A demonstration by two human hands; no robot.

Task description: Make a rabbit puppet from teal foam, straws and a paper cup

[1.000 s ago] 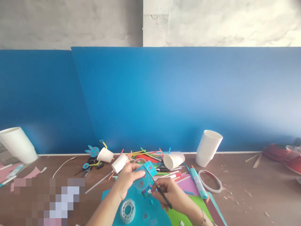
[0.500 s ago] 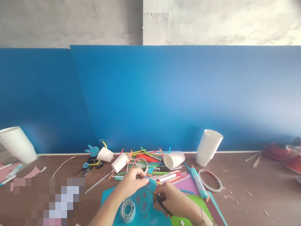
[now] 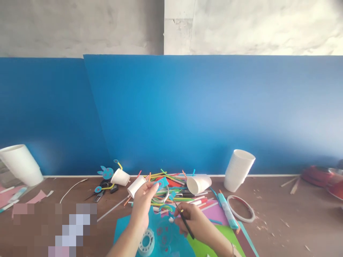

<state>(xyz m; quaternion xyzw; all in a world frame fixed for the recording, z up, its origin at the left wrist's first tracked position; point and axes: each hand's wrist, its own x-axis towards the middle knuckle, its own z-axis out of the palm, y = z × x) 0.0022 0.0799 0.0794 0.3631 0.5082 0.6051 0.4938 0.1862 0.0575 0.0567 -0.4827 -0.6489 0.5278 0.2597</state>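
Left fingers [image 3: 156, 186] pinch small blue paper piece [image 3: 162, 183]; right fingers clamp black-handled scissors [image 3: 184, 220]; white paper cups' [image 3: 239, 170] contents indiscernible.

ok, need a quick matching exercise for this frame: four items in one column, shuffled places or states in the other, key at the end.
Items
1. Left hand
2. Right hand
3. White tape roll
4. Turquoise-and-white tube

Places/states
a. On the large blue sheet
b. Holds the black-handled scissors
c. Beside the white ring with red on its inner side
d. Fingers pinch a small blue paper piece

Pairs: 1-d, 2-b, 3-a, 4-c
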